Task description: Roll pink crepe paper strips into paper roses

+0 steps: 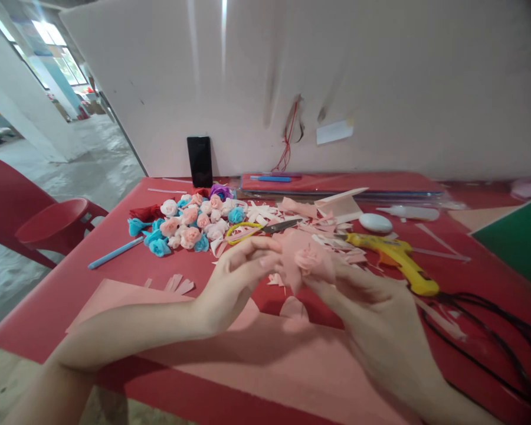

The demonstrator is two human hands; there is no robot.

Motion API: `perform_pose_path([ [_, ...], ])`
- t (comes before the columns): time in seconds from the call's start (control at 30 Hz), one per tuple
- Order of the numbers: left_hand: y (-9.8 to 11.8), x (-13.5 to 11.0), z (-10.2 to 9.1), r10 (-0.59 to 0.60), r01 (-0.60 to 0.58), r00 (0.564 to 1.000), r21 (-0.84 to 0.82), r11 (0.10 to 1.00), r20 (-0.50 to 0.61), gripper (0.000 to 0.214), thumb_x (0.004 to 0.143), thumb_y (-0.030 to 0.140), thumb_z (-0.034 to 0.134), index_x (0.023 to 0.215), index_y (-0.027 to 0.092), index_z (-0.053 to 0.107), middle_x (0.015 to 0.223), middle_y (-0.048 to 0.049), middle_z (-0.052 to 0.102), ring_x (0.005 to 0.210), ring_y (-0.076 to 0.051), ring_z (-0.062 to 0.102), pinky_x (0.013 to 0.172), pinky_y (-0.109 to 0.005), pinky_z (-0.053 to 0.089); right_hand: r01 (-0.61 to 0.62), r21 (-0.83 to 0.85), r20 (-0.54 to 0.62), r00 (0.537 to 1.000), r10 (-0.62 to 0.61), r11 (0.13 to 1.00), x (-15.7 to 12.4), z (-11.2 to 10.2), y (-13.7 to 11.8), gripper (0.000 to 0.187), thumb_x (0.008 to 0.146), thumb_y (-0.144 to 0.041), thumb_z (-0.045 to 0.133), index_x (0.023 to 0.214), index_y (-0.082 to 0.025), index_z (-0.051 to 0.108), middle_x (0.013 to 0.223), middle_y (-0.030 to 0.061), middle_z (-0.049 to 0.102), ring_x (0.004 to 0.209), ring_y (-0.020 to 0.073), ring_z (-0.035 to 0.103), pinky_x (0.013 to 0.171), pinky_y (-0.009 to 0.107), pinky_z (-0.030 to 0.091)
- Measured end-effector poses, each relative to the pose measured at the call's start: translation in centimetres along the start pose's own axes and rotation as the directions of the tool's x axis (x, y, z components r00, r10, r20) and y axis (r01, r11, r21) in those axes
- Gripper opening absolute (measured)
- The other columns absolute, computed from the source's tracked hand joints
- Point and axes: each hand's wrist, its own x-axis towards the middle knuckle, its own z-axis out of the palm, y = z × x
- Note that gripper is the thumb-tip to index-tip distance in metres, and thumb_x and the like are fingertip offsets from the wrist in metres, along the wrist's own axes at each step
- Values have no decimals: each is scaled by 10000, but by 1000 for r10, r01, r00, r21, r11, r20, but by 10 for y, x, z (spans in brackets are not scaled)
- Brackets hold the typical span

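Observation:
Between my two hands is a pink paper flower [308, 260] with a rolled centre and wider outer petals. My left hand [243, 274] pinches the petals on its left edge between thumb and fingers. From the right, my right hand [363, 301] grips the flower near its base, fingers partly hidden behind it. Below them lie a large pink paper sheet [265, 360] and a loose cut petal [294, 308]. Yellow-handled scissors [248, 230] rest just beyond my left hand. A yellow glue gun [398, 260] lies to the right of the flower.
A heap of finished paper flowers [190, 221] and paper scraps cover the middle back. A phone [200, 162] leans on the white wall. A blue pen [115, 252] lies left, a white oval object [376, 222] right. Black cable [482, 330] loops at the right; a red chair [48, 221] stands left.

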Motion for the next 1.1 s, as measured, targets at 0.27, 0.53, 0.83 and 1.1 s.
perform_pose_path([
  [0.27, -2, 0, -2, 18, -17, 1000, 74, 997, -6, 110, 657, 104, 730, 683, 159, 639, 706, 22, 647, 665, -80, 608, 646, -181, 498, -308, 286, 223, 942, 249, 907, -2, 1, -3, 90, 666, -336, 728, 628, -256, 707, 669, -10, 686, 689, 171, 636, 654, 286, 534],
  [0.53, -1, -2, 0, 76, -66, 996, 182, 981, -48, 157, 589, 70, 753, 587, 142, 613, 642, 20, 633, 622, -81, 590, 627, -191, 493, -361, 251, 224, 924, 309, 898, -7, 4, -4, 173, 661, -362, 723, 573, -219, 684, 613, -14, 637, 573, 114, 549, 532, 208, 460],
  [0.83, -1, -5, 4, 122, -113, 992, 227, 967, -27, 231, 584, 187, 779, 616, 151, 553, 623, 20, 602, 571, -93, 563, 528, -220, 472, -285, 172, 176, 951, 256, 943, -9, 7, -8, 204, 666, -361, 706, 514, -234, 658, 569, -19, 599, 539, 129, 541, 508, 228, 462],
  [1.1, -3, -6, 1, 190, -171, 981, 306, 937, -33, 232, 634, 129, 704, 677, 174, 481, 647, 16, 565, 608, -102, 549, 562, -232, 460, -103, 77, 133, 987, 92, 992, -9, 9, -11, 223, 732, -368, 619, 541, -255, 631, 570, -9, 607, 551, 160, 583, 525, 252, 506],
])
